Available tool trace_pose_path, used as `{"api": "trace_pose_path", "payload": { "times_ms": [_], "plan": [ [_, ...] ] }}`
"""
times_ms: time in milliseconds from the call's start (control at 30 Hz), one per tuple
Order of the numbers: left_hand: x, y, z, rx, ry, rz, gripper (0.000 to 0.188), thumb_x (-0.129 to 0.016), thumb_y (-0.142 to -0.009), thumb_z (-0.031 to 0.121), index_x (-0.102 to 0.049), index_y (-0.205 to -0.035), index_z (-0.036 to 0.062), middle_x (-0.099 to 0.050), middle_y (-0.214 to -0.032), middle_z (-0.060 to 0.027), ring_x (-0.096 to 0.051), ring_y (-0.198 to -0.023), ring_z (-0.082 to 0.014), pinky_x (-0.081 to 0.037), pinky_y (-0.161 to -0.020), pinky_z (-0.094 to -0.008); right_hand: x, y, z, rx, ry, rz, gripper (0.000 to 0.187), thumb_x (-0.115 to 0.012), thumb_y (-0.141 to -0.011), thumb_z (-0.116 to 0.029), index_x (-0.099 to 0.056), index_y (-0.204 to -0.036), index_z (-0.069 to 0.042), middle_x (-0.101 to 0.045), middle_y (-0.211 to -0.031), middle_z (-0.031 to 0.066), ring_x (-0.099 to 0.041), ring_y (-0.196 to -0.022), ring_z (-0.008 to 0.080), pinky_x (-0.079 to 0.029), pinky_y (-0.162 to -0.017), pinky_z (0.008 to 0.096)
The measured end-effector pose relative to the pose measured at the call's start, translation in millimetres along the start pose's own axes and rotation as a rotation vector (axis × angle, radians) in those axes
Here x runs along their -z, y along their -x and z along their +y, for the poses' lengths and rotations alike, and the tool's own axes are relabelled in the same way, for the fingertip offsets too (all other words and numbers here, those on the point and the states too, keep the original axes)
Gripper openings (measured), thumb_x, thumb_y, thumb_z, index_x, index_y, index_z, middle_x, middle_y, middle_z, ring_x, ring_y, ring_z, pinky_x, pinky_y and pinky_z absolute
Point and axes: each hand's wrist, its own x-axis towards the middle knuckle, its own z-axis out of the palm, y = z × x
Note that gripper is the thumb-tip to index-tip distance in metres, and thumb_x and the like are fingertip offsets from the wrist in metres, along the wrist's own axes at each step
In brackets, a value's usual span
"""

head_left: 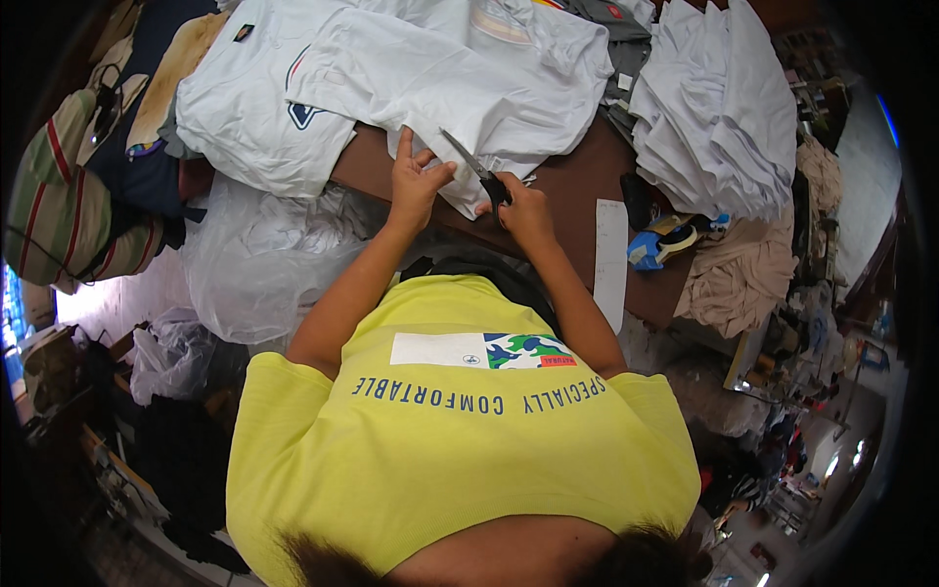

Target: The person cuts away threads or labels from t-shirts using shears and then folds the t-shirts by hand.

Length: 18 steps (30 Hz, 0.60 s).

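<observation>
My right hand (525, 211) is closed around the black handles of a pair of scissors (482, 174). Their metal blades point up and to the left, over the near edge of a white garment (430, 73) spread on the brown table (577, 201). Just left of the blades is my left hand (418, 188), at the same edge of the cloth. Its index finger is stretched out and the thumb stands apart, with no object showing in it. A second white garment (259, 112) with dark trim lies to the left, partly under the first.
At the right rises a stack of white garments (719, 108). Nearer lie a white paper strip (609, 264), a blue tape dispenser (648, 248) and crumpled beige cloth (740, 279). A clear plastic bag (245, 259) hangs below the table's left part, beside a striped cloth bundle (73, 210).
</observation>
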Motion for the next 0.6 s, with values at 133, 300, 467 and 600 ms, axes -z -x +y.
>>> {"api": "trace_pose_path", "payload": {
  "times_ms": [133, 300, 467, 600],
  "plan": [
    [-6.2, -0.1, 4.5, 0.109, 0.135, 0.022, 0.068, -0.061, -0.075, -0.006, -0.024, -0.131, 0.0038, -0.057, -0.103, -0.0116, -0.06, -0.086, -0.0164, -0.052, -0.071, -0.0277, -24.9, -0.3, 30.3, 0.081, -0.243, 0.138, 0.059, -0.083, -0.058, -0.024, -0.049, -0.103, -0.007, -0.059, -0.066, 0.009, -0.057, -0.051, 0.0186, -0.044, -0.048, 0.0308],
    [-16.7, 5.0, -5.8, 0.317, 0.333, -0.044, 0.048, -0.06, -0.076, -0.005, -0.036, -0.117, 0.0032, -0.056, -0.1, -0.0097, -0.059, -0.088, -0.0174, -0.051, -0.074, -0.029, -38.0, -2.4, 24.4, 0.013, -0.405, 0.15, 0.07, -0.083, -0.061, -0.017, -0.036, -0.112, -0.008, -0.056, -0.08, 0.0046, -0.055, -0.063, 0.0119, -0.044, -0.056, 0.0233],
    [-19.9, -0.7, 14.1, 0.291, 0.357, -0.023, 0.042, -0.059, -0.08, 0.001, -0.04, -0.116, 0.0056, -0.056, -0.101, -0.0068, -0.06, -0.087, -0.0163, -0.052, -0.077, -0.0305, -27.7, 6.4, 16.9, 0.145, -0.695, 0.239, 0.049, -0.071, -0.072, -0.001, -0.039, -0.108, -0.007, -0.057, -0.08, 0.0043, -0.056, -0.071, 0.0101, -0.045, -0.063, 0.0216],
    [-9.7, -9.4, 14.4, 0.309, 0.368, -0.011, 0.036, -0.058, -0.082, 0.005, -0.042, -0.114, 0.0095, -0.055, -0.101, -0.0048, -0.059, -0.088, -0.015, -0.052, -0.077, -0.0305, -13.9, 8.9, 14.4, 0.122, -0.584, 0.302, 0.052, -0.075, -0.069, -0.006, -0.04, -0.108, -0.007, -0.061, -0.085, 0.0061, -0.059, -0.076, 0.0128, -0.047, -0.068, 0.025]
  ]
}}
